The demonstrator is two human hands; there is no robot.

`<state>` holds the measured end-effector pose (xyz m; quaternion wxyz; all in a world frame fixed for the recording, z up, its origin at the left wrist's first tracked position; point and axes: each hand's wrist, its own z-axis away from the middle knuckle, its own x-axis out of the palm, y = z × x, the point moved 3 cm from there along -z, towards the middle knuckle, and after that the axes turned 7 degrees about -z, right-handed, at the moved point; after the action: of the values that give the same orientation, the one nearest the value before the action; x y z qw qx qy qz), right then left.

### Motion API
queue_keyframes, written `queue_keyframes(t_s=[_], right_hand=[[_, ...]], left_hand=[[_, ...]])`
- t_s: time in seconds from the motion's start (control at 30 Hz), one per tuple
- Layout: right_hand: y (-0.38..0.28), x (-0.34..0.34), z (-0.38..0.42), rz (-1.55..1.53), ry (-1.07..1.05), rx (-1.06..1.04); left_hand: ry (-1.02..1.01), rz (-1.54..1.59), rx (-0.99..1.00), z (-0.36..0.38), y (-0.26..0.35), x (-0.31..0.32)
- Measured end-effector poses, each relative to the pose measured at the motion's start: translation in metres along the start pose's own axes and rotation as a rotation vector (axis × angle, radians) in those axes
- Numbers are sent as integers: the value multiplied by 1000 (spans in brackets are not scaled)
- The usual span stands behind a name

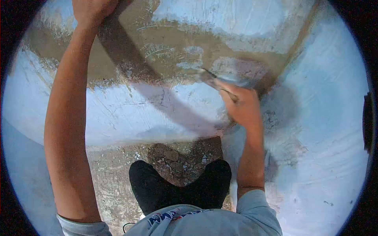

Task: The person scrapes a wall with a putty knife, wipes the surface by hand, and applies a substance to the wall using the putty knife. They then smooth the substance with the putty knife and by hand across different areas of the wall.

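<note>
My right hand [245,105] is closed round the handle of a scraper [208,78], its blade pointing up and left against the wall [177,102]. The blade end is a little smeared by motion. Light blue paint covers parts of this wall, and a wide brown bare patch [173,47] runs across it above and around the blade. At the upper left, my left hand [93,11] is raised by the wall. Its fingers are cut off by the edge of the view, so what they touch or hold is hidden.
On the right, a second wall [323,118] meets the first at a corner running up to the top right. Paint flakes and debris [177,161] lie on the rough floor [112,177] around my dark-trousered knees [179,194]. My left arm casts a long shadow across the wall.
</note>
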<state>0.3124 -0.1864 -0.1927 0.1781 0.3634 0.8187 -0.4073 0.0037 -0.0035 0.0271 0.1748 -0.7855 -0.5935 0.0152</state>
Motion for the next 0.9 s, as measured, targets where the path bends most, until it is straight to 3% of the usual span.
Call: queue_keyframes(t_s=[0.07, 0.2, 0.3, 0.33, 0.43, 0.47, 0.57, 0.7, 0.8, 0.9], right_hand=[[7, -6, 2, -20, 29, 97], [-2, 28, -22, 96, -45, -116], [-12, -2, -7, 26, 10, -24], [-4, -12, -1, 31, -14, 121], [0, 15, -8, 144, -1, -98], [1, 19, -11, 108, -13, 37], [-10, 13, -4, 142, -51, -57], [0, -1, 3, 19, 12, 95], [-9, 50, -17, 49, 4, -116], [-19, 31, -9, 66, -74, 98]], left_hand=[[-18, -22, -3, -1, 2, -3], [-5, -25, -3, 1, 3, -1], [13, -10, -8, 0, 1, 1], [8, -4, -20, 1, 1, 1], [-5, -32, -1, 0, 2, -2], [-32, -35, -12, 0, 3, -3], [-38, -8, -4, 0, 1, -4], [-39, -8, -22, -1, 5, -6], [-22, -49, -10, -2, 5, -5], [-38, -15, -12, 0, 2, -5]])
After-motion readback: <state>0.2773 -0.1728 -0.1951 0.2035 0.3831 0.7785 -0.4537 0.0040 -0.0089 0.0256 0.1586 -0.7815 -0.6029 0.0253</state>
